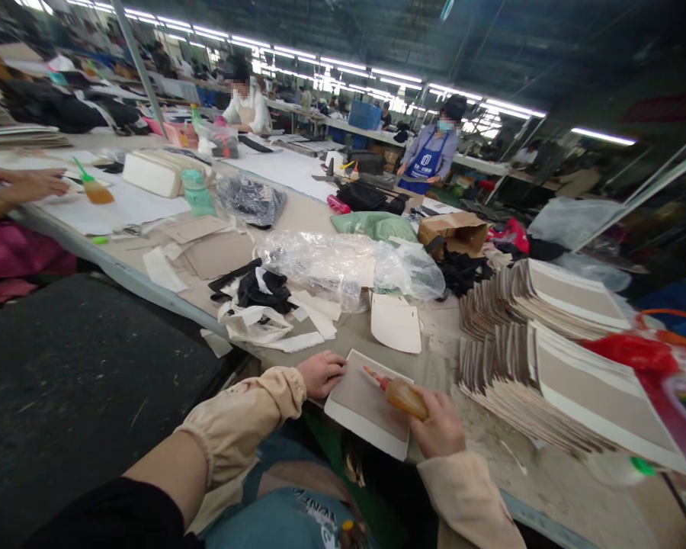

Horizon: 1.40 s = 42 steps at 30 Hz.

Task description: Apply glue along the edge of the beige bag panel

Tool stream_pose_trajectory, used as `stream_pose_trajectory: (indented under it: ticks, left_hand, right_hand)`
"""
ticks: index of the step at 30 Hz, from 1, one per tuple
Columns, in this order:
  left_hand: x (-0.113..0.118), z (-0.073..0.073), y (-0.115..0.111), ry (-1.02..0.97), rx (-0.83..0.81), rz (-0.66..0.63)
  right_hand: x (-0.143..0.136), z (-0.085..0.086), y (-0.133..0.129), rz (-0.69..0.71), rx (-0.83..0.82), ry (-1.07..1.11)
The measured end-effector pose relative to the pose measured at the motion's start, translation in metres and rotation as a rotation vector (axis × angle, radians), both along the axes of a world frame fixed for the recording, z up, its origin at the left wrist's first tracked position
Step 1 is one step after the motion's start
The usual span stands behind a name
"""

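A flat beige panel with white borders (pixel 371 396) lies at the table's front edge, partly over it. My left hand (pixel 322 374) is at its upper left edge, fingers bent and closed on the rim; the thumb is hard to make out. In my right hand (pixel 441 427) is a squeeze bottle of amber glue (pixel 407 398), tilted with its reddish nozzle pointing left, low over the panel. Whether the tip touches the surface I cannot tell. Just beyond lies a cream-white piece with small slots (pixel 396 323).
To the right stand two fanned stacks of similar panels (pixel 600 389). Clear plastic bags (pixel 337 267), black scraps (pixel 257 288) and a cardboard box (pixel 454 231) lie farther back. At left, a co-worker's hand (pixel 34 185) is near another glue bottle (pixel 96 189). Other people stand beyond.
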<state>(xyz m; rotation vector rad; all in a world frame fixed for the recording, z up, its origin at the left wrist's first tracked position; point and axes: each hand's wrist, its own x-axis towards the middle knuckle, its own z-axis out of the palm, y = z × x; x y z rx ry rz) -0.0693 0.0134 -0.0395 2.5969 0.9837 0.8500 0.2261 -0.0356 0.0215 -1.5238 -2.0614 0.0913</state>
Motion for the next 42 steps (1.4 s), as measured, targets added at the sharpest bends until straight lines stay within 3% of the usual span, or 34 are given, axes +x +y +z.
stream_pose_trajectory:
  ticks: [13,24,28,36,42]
  left_hand:
    - [0.0,0.002,-0.001,0.005,-0.024,0.017]
    - [0.001,0.0,0.0,-0.005,-0.014,0.005]
    - [0.001,0.001,0.0,-0.002,-0.015,0.0]
    - [0.001,0.002,0.0,0.004,-0.016,0.004]
    - [0.001,0.002,0.0,0.003,-0.024,0.004]
  right_hand:
    - [-0.021,0.0,0.004,0.091,-0.085,0.011]
    - [-0.014,0.01,-0.017,0.282,-0.434,0.189]
    - [0.006,0.006,-0.021,0.189,-0.327,0.261]
    - [0.071,-0.013,-0.022,-0.004,-0.139,0.104]
    - [0.08,-0.02,-0.024,-0.042,-0.097,0.08]
